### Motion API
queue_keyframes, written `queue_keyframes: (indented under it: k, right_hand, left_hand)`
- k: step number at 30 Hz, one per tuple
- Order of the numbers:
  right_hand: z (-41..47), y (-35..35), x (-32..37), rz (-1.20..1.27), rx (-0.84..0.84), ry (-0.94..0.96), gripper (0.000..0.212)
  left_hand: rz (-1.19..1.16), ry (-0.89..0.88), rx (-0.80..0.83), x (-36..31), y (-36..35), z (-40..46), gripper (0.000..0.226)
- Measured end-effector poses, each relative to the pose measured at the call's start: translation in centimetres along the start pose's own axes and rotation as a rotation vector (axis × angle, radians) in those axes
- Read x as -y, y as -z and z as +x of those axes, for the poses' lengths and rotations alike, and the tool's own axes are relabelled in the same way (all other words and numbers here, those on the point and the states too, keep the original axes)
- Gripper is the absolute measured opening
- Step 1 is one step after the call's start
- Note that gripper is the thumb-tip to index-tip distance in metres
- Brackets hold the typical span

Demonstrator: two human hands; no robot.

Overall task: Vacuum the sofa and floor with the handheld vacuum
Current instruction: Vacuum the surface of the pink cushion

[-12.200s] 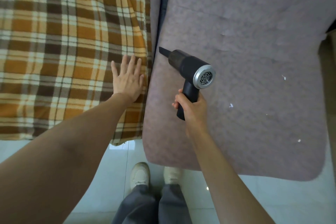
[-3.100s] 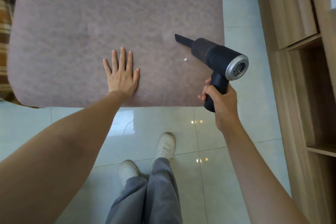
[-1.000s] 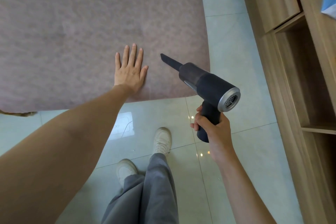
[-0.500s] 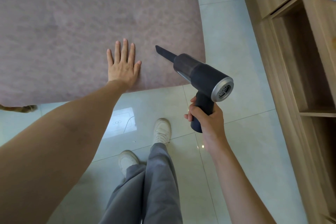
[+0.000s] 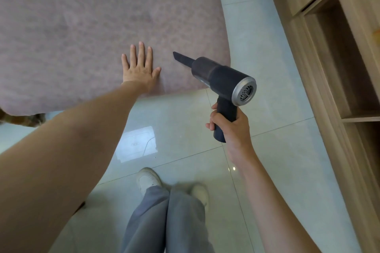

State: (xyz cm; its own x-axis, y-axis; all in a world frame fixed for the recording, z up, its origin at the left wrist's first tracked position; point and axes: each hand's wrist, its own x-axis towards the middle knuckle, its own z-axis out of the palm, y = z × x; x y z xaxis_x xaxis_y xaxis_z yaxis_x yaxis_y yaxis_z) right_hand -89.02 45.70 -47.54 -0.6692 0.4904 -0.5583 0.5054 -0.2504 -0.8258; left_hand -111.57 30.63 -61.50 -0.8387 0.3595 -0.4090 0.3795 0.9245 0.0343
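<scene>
The mauve sofa cushion [image 5: 82,26] fills the upper left of the head view. My left hand [image 5: 139,70] lies flat on it near its front edge, fingers straight and spread. My right hand [image 5: 231,127] grips the handle of the dark handheld vacuum [image 5: 222,80], whose silver vented end faces me. Its narrow black nozzle [image 5: 182,58] points up-left over the cushion's front right corner, a short way right of my left hand. I cannot tell whether the nozzle tip touches the fabric.
Glossy pale floor tiles [image 5: 267,68] run below and right of the sofa. A wooden shelf unit [image 5: 339,57] stands along the right. My legs in grey trousers [image 5: 166,217] and white shoes stand on the tiles. A bit of plaid cloth [image 5: 26,120] shows under the cushion's left edge.
Over the last second the vacuum and my left hand have stayed nearly in place on the cushion's front right part. My feet have shifted, the right shoe blurred with motion.
</scene>
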Motion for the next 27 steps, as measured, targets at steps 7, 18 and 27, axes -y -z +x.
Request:
queue_keyframes:
  k: [7, 18, 27]
  right_hand:
    - [0.5, 0.5, 0.1, -0.020, 0.026, 0.021, 0.017]
    - [2.0, 1.2, -0.7, -0.039, 0.069, 0.057, 0.017]
    - [5.8, -4.6, 2.2, -0.047, 0.161, 0.126, 0.018]
  left_hand:
    - [0.007, 0.007, -0.023, -0.1, -0.2, -0.6, 0.066]
    - [-0.016, -0.014, -0.028, 0.5, 0.2, -1.3, 0.065]
    - [-0.017, 0.009, -0.108, 3.9, -0.7, -1.5, 0.063]
